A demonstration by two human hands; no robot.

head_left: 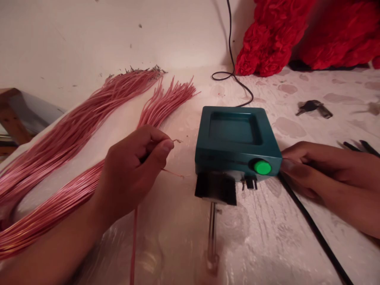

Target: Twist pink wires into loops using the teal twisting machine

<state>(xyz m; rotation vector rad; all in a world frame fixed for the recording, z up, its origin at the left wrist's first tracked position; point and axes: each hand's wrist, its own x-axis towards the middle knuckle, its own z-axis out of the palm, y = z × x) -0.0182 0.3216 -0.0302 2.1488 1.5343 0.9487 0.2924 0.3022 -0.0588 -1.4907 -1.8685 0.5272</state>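
My left hand (136,166) is closed in a pinch on a pink wire (133,245), which hangs down below the palm. A thin, bent bare end (178,141) pokes out past the thumb and fingertip. Right of that hand stands a teal box-shaped machine (204,154) with a recessed top and a lit green button (262,167). Under its front are a black block (215,188) and a metal rod (212,229). My right hand (314,174) holds the machine's right side, thumb toward me, with some fingertips hidden behind the box.
Two long bundles of pink wires, one farther (97,103) and one nearer (157,107), lie on the left. A black cord (230,43) runs behind the machine; a black cable (314,225) runs to its right. Keys (314,107) and red artificial flowers (267,47) are at back right.
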